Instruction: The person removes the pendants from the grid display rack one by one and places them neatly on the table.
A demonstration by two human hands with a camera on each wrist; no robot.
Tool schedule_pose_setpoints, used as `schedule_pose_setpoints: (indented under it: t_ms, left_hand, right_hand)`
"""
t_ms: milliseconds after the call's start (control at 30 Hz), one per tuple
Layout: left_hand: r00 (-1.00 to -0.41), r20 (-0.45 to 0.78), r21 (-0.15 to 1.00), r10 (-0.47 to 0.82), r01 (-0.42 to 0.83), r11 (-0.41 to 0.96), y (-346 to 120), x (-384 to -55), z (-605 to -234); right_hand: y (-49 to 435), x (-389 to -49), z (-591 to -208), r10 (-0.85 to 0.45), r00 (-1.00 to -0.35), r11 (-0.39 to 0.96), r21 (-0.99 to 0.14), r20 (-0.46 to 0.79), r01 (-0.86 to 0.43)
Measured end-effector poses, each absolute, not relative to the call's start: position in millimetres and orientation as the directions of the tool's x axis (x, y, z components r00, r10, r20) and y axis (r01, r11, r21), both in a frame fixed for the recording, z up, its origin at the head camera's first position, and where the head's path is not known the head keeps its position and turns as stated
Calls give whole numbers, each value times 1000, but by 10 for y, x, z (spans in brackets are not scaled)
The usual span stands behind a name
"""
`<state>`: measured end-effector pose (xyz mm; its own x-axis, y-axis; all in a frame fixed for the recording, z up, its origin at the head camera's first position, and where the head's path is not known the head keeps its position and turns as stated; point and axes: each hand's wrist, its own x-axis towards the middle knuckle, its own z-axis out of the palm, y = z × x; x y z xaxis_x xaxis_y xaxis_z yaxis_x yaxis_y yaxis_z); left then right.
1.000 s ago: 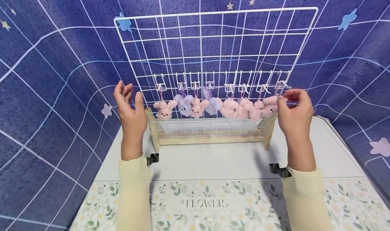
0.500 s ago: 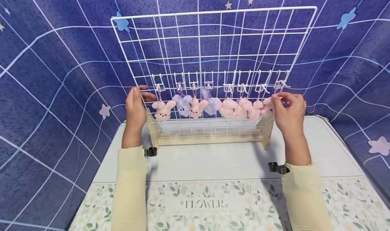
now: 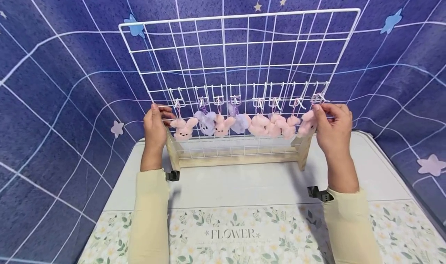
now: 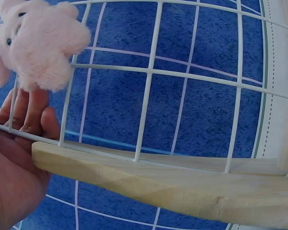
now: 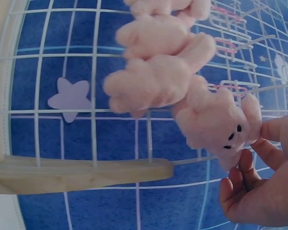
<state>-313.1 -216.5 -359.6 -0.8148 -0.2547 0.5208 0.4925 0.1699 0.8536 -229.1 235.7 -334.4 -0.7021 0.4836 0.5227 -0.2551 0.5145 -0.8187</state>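
Observation:
A white wire grid rack [image 3: 224, 51] stands on a wooden base [image 3: 240, 161]. Along it, white hooks carry a row of small plush bunny keychains, pink and lilac. My left hand [image 3: 155, 130] grips the rack's left edge wire, thumb in front and fingers behind the mesh. Just right of those fingers hangs a pink plush bunny [image 4: 43, 43]. At the rack's other end, my right hand [image 3: 334, 126] pinches the ear of the rightmost pink plush bunny [image 5: 218, 120] between thumb and finger. That bunny's chain still loops over its hook [image 3: 318, 97].
Lilac plush bunnies [image 3: 240, 122] hang among the pink ones, some turned backward. Below lies a white tabletop [image 3: 240, 186] with a floral mat [image 3: 237, 248] at the front. A blue patterned cloth [image 3: 69, 120] surrounds the back and sides.
My left hand has moved from beside the rack to grip its left edge. My right hand, near the rightmost bunny before, now pinches its ear. The rack has shifted slightly left in view.

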Motion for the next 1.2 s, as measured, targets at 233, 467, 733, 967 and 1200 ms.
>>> schedule_pose_setpoints:
  t_ms: [233, 467, 733, 967, 1200]
  left_hand:
    - [-806, 525, 851, -273, 498, 167, -2168, -3158, -3665]
    - [-791, 548, 836, -271, 513, 194, -2180, -3155, -3767]
    - [-781, 540, 832, -314, 439, 338, -2184, -3145, -3846]
    - [-777, 521, 848, -352, 428, 311, -2140, -3156, -3893]
    - [-732, 548, 834, -404, 443, 329, -2079, -3175, -3918]
  right_hand:
    - [2330, -2141, -3236, 453, -688, 490, -803, 566, -338]
    - [2323, -2016, -3128, 435, -677, 468, -791, 594, -393]
    - [2311, -1929, -3110, 380, -714, 498, -780, 589, -379]
    - [2293, -1922, -3148, 267, -821, 638, -731, 504, -242]
    - [2289, -1953, -3226, 139, -867, 712, -657, 478, -247]
